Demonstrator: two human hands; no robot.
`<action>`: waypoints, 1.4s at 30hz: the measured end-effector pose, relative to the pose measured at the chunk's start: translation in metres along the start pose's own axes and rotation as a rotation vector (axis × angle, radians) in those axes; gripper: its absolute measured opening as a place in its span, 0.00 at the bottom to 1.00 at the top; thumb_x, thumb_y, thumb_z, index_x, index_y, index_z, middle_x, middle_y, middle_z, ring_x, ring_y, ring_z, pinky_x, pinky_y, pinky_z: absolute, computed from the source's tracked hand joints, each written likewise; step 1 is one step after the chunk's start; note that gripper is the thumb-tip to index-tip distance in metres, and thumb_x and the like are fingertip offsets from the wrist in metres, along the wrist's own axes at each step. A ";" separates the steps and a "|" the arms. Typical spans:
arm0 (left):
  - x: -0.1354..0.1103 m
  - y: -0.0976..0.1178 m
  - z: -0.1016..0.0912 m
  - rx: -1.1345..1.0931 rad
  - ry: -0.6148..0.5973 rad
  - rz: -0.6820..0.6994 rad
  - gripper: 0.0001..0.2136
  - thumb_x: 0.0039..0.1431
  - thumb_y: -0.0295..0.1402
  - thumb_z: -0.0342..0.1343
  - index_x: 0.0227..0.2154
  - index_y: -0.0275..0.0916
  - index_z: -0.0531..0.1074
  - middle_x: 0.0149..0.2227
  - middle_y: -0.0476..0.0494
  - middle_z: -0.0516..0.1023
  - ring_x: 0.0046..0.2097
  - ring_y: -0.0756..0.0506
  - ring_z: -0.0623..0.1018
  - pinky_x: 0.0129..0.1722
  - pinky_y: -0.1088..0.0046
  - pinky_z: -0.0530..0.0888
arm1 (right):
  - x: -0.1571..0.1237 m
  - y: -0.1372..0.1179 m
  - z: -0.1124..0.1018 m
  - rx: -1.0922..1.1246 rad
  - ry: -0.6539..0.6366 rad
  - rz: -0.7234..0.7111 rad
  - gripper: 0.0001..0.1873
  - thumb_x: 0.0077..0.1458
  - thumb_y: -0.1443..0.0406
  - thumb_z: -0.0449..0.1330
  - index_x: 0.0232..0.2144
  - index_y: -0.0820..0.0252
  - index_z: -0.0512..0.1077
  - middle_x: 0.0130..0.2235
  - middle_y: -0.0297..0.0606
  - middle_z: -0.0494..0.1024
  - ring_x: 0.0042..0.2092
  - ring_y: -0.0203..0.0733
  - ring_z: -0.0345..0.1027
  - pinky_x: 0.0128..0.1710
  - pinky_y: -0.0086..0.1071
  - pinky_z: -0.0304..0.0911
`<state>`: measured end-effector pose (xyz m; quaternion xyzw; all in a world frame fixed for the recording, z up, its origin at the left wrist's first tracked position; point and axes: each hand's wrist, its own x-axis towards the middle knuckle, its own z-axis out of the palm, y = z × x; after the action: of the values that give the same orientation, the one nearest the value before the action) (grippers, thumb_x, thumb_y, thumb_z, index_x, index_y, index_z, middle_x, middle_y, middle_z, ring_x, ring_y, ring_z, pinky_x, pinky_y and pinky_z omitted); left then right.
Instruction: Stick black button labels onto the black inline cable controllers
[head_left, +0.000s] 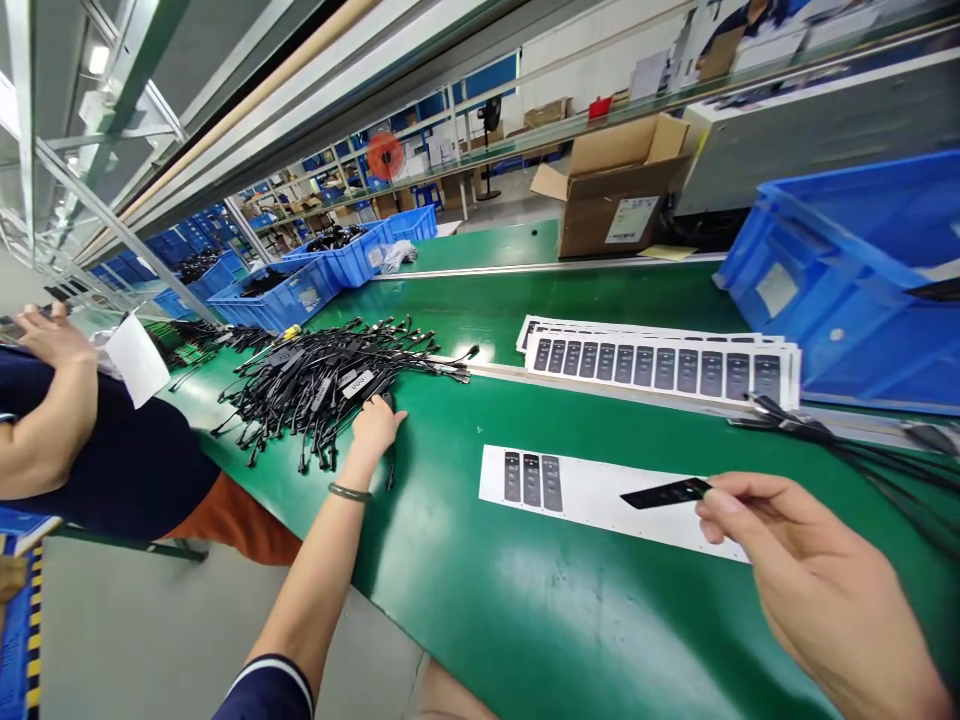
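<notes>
My right hand pinches a thin black label by one end, between thumb and fingers. Under it lies a white backing strip with several dark labels at its left end. To the left, my left hand is at the near right edge of a heap of black corded controllers. Its fingers curl on one of them, with the thumb out to the side; a cable hangs below. The fingertips are partly hidden. Some controllers bear pale printed faces.
Label sheets lie stacked along the table's metal strip. Black cables spread at the right, near a large blue crate. Behind stand an open cardboard box and blue bins. A co-worker's arm is at far left.
</notes>
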<state>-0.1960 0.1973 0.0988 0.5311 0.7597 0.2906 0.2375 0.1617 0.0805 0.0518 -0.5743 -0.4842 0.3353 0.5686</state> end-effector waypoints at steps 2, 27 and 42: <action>0.007 -0.001 0.000 -0.162 -0.029 -0.057 0.12 0.55 0.27 0.58 0.41 0.28 0.65 0.42 0.24 0.72 0.50 0.30 0.73 0.43 0.61 0.71 | -0.002 0.006 0.002 0.002 0.001 0.058 0.14 0.51 0.50 0.62 0.32 0.50 0.70 0.24 0.31 0.68 0.28 0.42 0.63 0.28 0.35 0.60; -0.079 0.074 0.090 -1.080 -0.934 -0.129 0.22 0.52 0.24 0.60 0.51 0.35 0.64 0.40 0.38 0.80 0.35 0.47 0.80 0.37 0.70 0.75 | -0.007 -0.003 0.007 0.307 0.021 0.126 0.12 0.54 0.54 0.63 0.35 0.52 0.69 0.29 0.32 0.69 0.27 0.37 0.64 0.22 0.30 0.63; -0.143 0.056 0.121 -1.003 -1.332 -0.134 0.31 0.49 0.21 0.63 0.57 0.43 0.65 0.39 0.39 0.78 0.38 0.44 0.82 0.37 0.70 0.76 | -0.019 -0.011 0.021 0.209 -0.110 0.169 0.13 0.52 0.56 0.65 0.32 0.55 0.68 0.25 0.28 0.67 0.19 0.31 0.61 0.16 0.26 0.64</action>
<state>-0.0313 0.1005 0.0582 0.3768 0.2709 0.2048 0.8618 0.1341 0.0681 0.0571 -0.5315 -0.4271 0.4614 0.5677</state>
